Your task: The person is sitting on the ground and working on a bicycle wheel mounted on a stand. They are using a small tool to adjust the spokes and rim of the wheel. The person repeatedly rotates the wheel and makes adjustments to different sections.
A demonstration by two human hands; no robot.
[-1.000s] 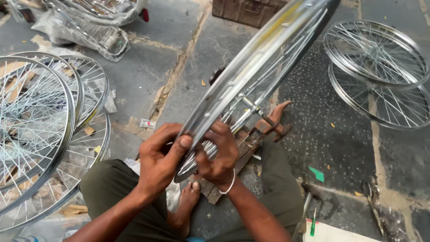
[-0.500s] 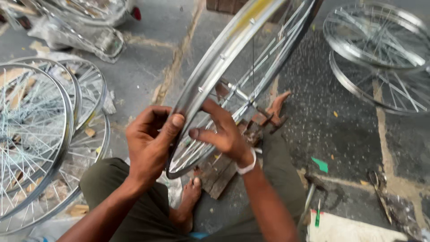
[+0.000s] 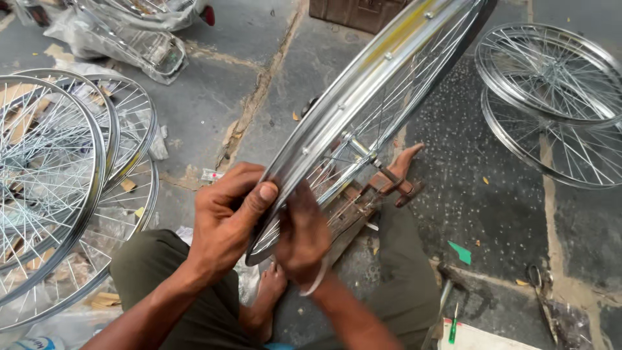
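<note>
wheel rim (image 3: 363, 97) pinched between left hand (image 3: 227, 220) and right hand (image 3: 302, 236).

The person's forearms are bare, with no sleeves reaching into view, and both the left hand (image 3: 223, 220) and the right hand (image 3: 303, 236) are ungloved. A thin pale bangle (image 3: 315, 280) circles the right wrist, a plain narrow band with no stones or markings that I can make out. The legs are covered by olive-green trousers (image 3: 155, 272) of a plain, slightly creased cloth, and the feet are bare, one foot (image 3: 265, 295) showing between the knees and the other foot (image 3: 403, 165) further out, its toes uncovered.
</note>
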